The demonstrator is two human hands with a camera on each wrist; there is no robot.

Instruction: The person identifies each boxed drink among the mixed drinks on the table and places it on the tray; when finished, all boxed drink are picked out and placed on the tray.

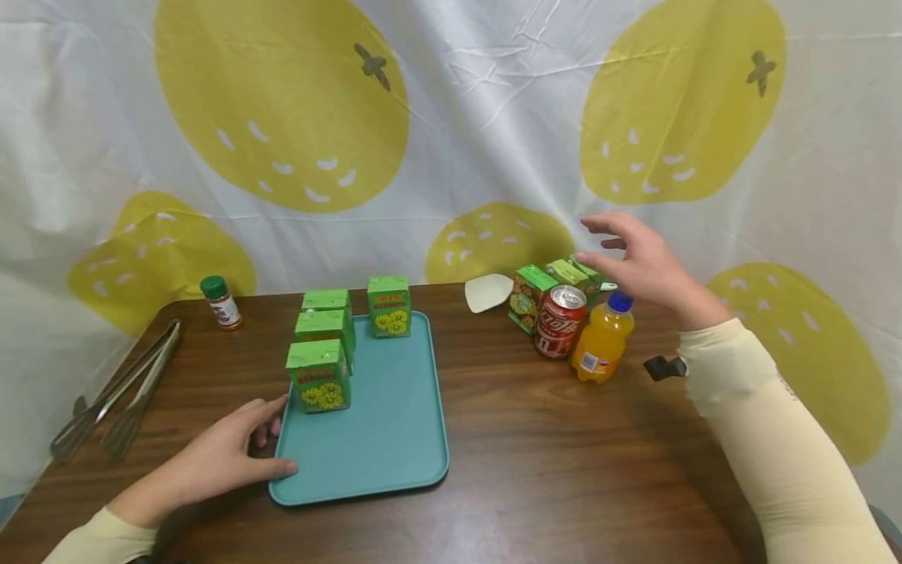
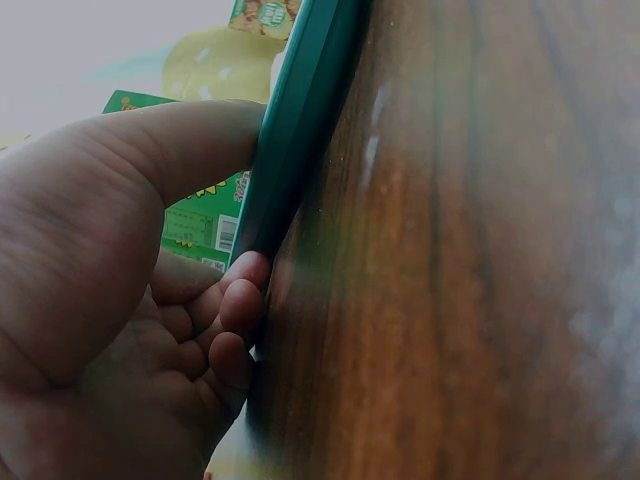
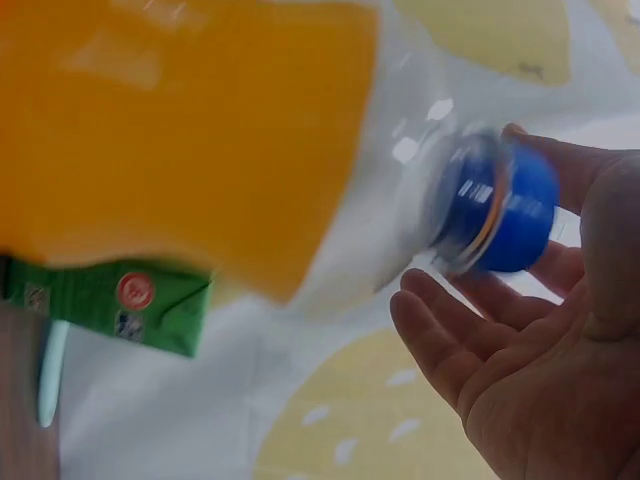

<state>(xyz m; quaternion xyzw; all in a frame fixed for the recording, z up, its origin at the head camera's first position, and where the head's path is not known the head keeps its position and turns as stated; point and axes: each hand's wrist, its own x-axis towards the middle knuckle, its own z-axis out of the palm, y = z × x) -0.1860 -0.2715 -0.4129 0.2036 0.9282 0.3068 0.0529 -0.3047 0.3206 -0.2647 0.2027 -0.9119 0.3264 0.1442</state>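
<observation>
My left hand [image 1: 232,450] holds the left edge of a teal tray [image 1: 395,439]; its thumb lies on the rim and its curled fingers touch the side, close to the tabletop in the left wrist view. Several green drink cartons [image 1: 320,384] with yellow flowers stand along the tray's left side, and another carton [image 1: 389,309] is at its far edge. My right hand [image 1: 644,262], fingers loosely bent and holding nothing, hovers above other green cartons [image 1: 533,301]. Below it stand an orange drink bottle [image 1: 602,341] with a blue cap and a red soda can [image 1: 560,325].
A white spatula-like blade [image 1: 488,293] lies by the right-hand cartons. At the far left are a green-lidded spice jar [image 1: 221,304] and metal tongs [image 1: 134,384]. A lemon-patterned curtain [image 1: 479,141] hangs behind the wooden table [image 1: 521,470].
</observation>
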